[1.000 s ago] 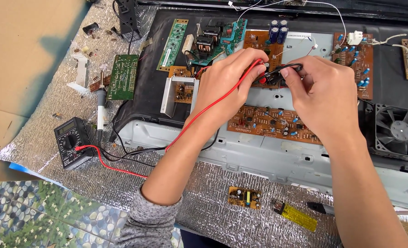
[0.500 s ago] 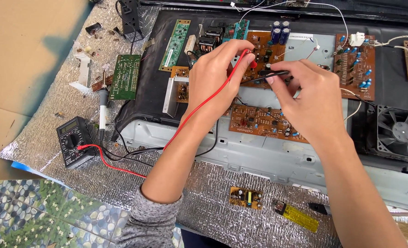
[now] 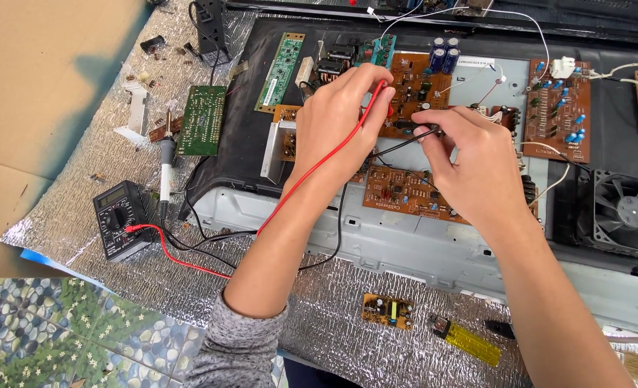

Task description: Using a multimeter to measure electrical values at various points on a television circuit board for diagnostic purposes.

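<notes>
Head view: left hand point(image 3: 333, 126) pinches the red probe point(image 3: 378, 100), right hand point(image 3: 477, 172) pinches the black probe point(image 3: 419, 136) over the brown circuit board point(image 3: 412, 82); silver foil mat point(image 3: 82, 194) left of it

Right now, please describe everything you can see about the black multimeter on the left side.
The multimeter is a small black box, apparently plastic, with a grey display at its top and a round dial below. It lies flat, face up and slightly turned, on the silver foil mat. A red lead and a black lead are plugged in at its lower right edge. A soldering iron lies just beside it. No hand touches it.
</notes>
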